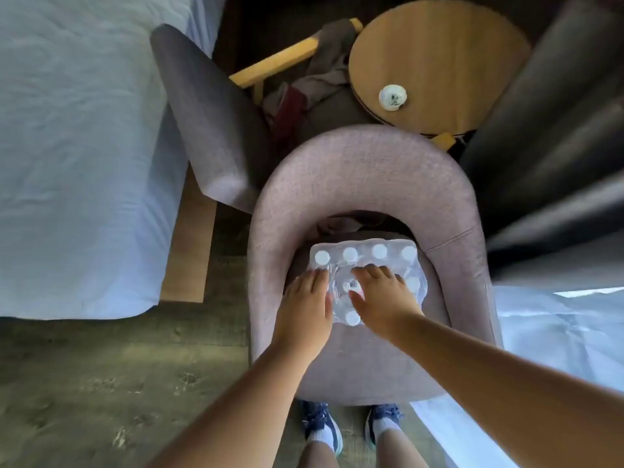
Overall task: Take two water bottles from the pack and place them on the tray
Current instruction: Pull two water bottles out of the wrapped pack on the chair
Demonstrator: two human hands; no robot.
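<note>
Wood-grain flooring (101,383) runs under everything, and at far left a bed with a pale blue-white cover (77,146) fills the side of the room. Just right of it stands a grey upholstered chair (206,123) with yellow wooden arms and some crumpled clothing on its seat. In the middle, near the person, is a mauve fabric tub armchair (364,170), and on its seat rests the clear shrink-wrapped pack of water bottles with white caps (368,255).

At the pack's near left corner the left hand (305,309) lies flat, fingers together and extended against the plastic wrap, pressing rather than gripping. Beside it, the right hand (385,298) spreads over the middle of the pack, fingers curled down into the film among the caps, though whether it has closed on a bottle neck I cannot tell. Four caps in the far row sit undisturbed, and the wrap appears mostly intact.

Farther right and far, a round light wooden side table (439,62) carries a small white cup (392,97). Dark curtains hang at the right edge.

No tray is visible, and no bottle is free of the pack. Judging by that, the task is at its very start: opening the wrap, pulling out two bottles, and carrying them to the tray all remain.
</note>
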